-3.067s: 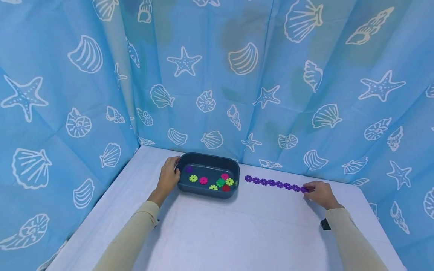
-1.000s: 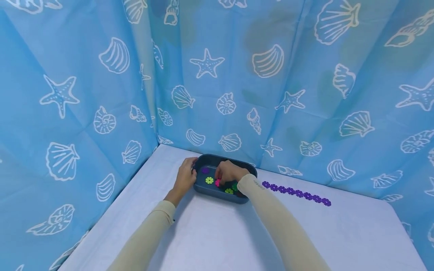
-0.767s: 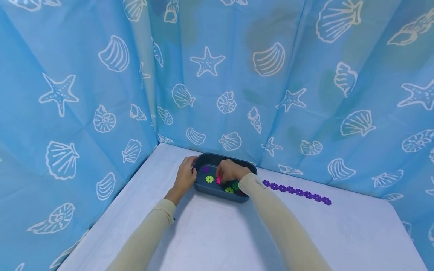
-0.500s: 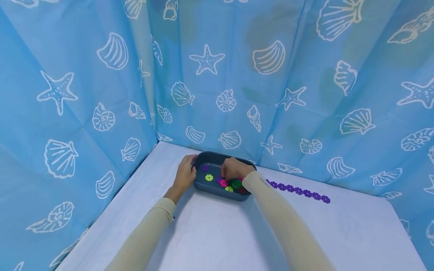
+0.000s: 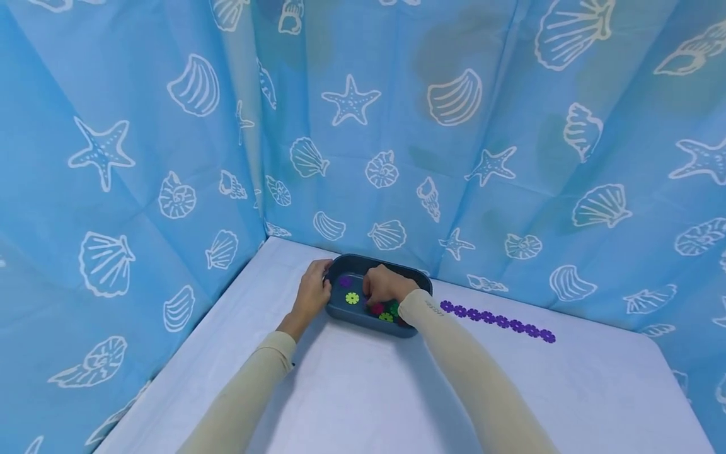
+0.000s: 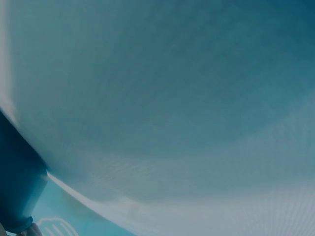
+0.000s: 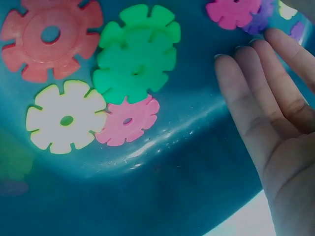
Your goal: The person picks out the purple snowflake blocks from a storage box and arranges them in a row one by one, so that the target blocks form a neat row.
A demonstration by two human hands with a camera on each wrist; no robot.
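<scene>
At the left end of a dark blue plastic bin [image 5: 358,320], my left hand [image 5: 311,289] grips the rim. My right hand [image 5: 388,284] reaches down inside the bin. Its fingers stretch out in the right wrist view, with the index fingertip right at a purple flower disc [image 7: 262,17]. A pink flower disc [image 7: 231,14] overlaps that purple one; the thumb is hidden. Closer to that camera lie a green disc [image 7: 140,54], a red disc [image 7: 29,37], a pale yellow disc [image 7: 47,115] and another pink disc [image 7: 138,125].
On the white tabletop [image 5: 351,391], right of the bin, several purple discs form a slanting row [image 5: 502,321]. A blue shell-print curtain [image 5: 351,164] stands behind and left. Pale blurred material fills most of the left wrist view.
My right hand has come left from the far end of the purple row into the bin. There it has shifted slightly among the discs. My left hand keeps its hold on the bin.
</scene>
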